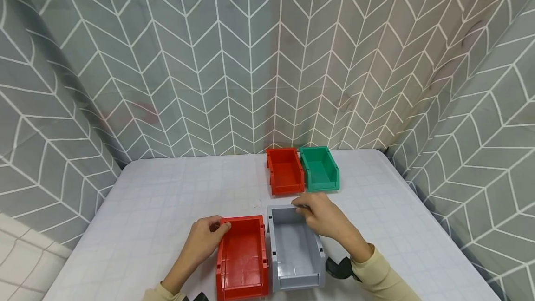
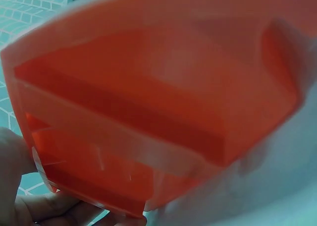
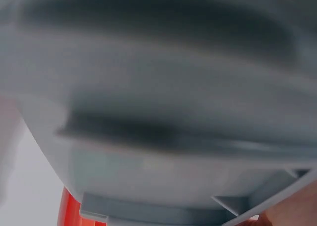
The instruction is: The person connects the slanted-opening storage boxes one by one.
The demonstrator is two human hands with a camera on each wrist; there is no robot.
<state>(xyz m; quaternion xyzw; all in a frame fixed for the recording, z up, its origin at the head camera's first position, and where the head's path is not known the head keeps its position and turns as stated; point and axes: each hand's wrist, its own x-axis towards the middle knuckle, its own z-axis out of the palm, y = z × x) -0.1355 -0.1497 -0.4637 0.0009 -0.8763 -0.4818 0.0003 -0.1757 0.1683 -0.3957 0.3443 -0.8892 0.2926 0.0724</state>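
Note:
Side by side at the front of the table are a red plastic storage bin [image 1: 242, 259] and a grey one. My left hand [image 1: 205, 238] grips the red bin's far left corner, thumb over the rim and fingers outside. In the left wrist view the red bin's side wall [image 2: 163, 87] fills most of the picture, with left-hand fingers [image 2: 64, 208] curled at its edge. My right hand [image 1: 323, 215] pinches the far right corner of the grey bin [image 1: 294, 247]. Close up in the right wrist view, the grey bin's wall [image 3: 163, 92] looks blurred. Both bins show bare insides.
Toward the back of the white-covered table [image 1: 179, 189] stand a second red bin [image 1: 286, 173] and a green bin [image 1: 321, 169], next to each other. A grey patterned curtain [image 1: 251, 59] hangs behind the table and along both sides.

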